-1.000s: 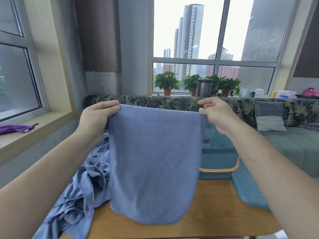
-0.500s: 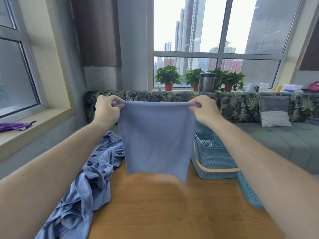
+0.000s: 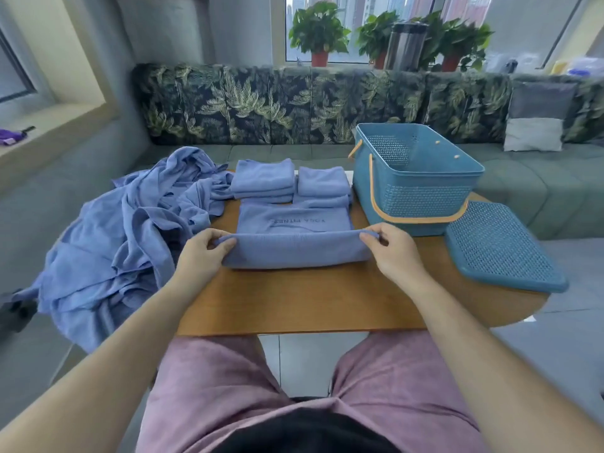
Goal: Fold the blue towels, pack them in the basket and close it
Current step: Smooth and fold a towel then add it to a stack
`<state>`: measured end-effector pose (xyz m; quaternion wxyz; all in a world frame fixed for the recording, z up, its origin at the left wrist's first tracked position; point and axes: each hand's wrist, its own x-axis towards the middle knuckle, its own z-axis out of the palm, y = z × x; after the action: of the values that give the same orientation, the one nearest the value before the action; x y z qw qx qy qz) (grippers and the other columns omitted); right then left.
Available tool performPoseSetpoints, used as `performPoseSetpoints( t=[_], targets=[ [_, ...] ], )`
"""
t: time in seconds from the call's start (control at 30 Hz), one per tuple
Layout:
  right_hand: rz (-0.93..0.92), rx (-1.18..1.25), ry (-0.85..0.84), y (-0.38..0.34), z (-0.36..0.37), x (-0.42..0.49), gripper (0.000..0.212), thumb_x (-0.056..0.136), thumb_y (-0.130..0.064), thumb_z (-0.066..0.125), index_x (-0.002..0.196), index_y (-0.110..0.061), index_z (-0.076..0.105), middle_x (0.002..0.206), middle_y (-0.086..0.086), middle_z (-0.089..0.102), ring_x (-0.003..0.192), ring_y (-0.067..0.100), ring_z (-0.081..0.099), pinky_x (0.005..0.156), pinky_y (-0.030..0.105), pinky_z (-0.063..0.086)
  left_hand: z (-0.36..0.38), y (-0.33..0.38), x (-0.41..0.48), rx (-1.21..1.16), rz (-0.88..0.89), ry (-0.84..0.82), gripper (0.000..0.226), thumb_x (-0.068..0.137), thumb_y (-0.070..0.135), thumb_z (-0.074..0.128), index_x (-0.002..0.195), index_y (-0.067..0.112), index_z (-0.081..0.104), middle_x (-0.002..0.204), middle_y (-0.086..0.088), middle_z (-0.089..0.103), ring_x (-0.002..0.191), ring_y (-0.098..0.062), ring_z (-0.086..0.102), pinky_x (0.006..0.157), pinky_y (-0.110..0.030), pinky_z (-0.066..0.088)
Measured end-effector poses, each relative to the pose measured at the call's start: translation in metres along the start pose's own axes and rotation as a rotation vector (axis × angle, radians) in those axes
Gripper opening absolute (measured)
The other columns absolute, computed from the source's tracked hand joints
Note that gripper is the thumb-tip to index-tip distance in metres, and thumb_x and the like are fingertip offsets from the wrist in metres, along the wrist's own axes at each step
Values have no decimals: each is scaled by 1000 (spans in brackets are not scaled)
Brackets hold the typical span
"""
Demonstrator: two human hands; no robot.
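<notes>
Item: blue towel (image 3: pixel 295 253), long axis left-right on the table (image 3: pixel 294 305), my left hand (image 3: pixel 202 253) and right hand (image 3: pixel 392 253) pinching its two raised near corners, its printed half lying beyond my grip.

Leaf-print sofa back (image 3: pixel 294 103) w/ potted plants (image 3: pixel 318 31) on daylit windowsill behind, wood table (image 3: pixel 294 299) in front.

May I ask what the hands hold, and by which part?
The left hand and right hand pinch the towel by its raised fold, one per end.
</notes>
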<state>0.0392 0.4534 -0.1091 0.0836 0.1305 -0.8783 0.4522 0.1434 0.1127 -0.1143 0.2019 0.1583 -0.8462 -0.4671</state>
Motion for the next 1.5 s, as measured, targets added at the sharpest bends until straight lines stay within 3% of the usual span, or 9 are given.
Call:
performPoseSetpoints(
  t=[0.2, 0.43, 0.57, 0.63, 0.7, 0.9, 1.17, 1.33, 1.5],
  targets=[
    [52, 8, -57, 29, 13, -20, 16, 100, -24, 60, 91, -16, 68, 83, -5, 68, 79, 11, 60, 69, 27, 40, 13, -26, -8, -90, -103, -16, 8, 93, 32, 70, 88, 26, 71, 92, 4, 72, 91, -13, 65, 81, -30, 51],
    [45, -50, -178, 29, 5, -27, 52, 98, -40, 53, 53, -15, 64, 65, -5, 70, 71, 11, 66, 76, 33, 49, 7, -15, -12, 51, -99, -48, 55, 99, 52, 51, 67, 11, 68, 58, -8, 67, 58, -20, 62, 67, -35, 49],
    [-182, -471, -157, 9, 41, -21, 32, 96, -43, 48, 101, -24, 73, 109, -6, 72, 112, 22, 58, 95, 38, 44, 41, -3, -9, 355, 137, -155, 32, 96, 47, 51, 90, 22, 71, 97, 6, 72, 94, -13, 66, 83, -36, 51],
    [-159, -610, -304, 4, 66, -18, 51, 100, -51, 43, 146, -29, 50, 157, -3, 42, 148, 21, 30, 118, 41, 25, 65, -6, -4, 498, 216, -303, 37, 98, 48, 51, 126, 28, 64, 143, 5, 55, 133, -17, 48, 107, -38, 41],
    [-98, -671, -435, 5, 84, -17, 66, 102, -61, 29, 160, -33, 19, 170, -2, 6, 156, 18, -1, 126, 41, 2, 84, -16, -3, 624, 214, -405, 56, 100, 56, 43, 151, 33, 41, 165, 3, 22, 153, -22, 17, 123, -43, 19],
    [-40, -704, -531, 13, 80, -31, 69, 100, -68, 15, 161, -37, 1, 169, -5, -11, 154, 16, -16, 125, 40, -11, 89, -29, -22, 737, 184, -438, 74, 91, 76, 16, 157, 42, 18, 168, 7, 4, 155, -23, -3, 125, -48, -2],
    [-64, -683, -421, -14, 62, -102, 62, 103, -53, 32, 159, -28, 25, 170, 1, 6, 156, 21, 0, 125, 39, 1, 76, -18, -72, 712, 318, -238, 69, 89, 69, 26, 138, 31, 55, 148, 3, 47, 140, -24, 39, 112, -42, 32],
    [-101, -647, -403, -13, 80, -56, 61, 105, -49, 27, 162, -27, 15, 170, -2, -3, 156, 18, -10, 125, 40, -4, 99, -14, -34, 703, 260, -362, 82, 85, 75, 13, 156, 36, 29, 168, 4, 11, 155, -26, 5, 125, -48, 8],
    [-60, -689, -494, 2, 80, -67, 70, 101, -63, 15, 162, -30, 5, 169, -3, -9, 155, 18, -14, 125, 41, -9, 95, -20, -51, 726, 203, -410, 85, 82, 78, 5, 158, 41, 17, 168, 10, 4, 155, -23, -4, 124, -47, -3]
  ],
)
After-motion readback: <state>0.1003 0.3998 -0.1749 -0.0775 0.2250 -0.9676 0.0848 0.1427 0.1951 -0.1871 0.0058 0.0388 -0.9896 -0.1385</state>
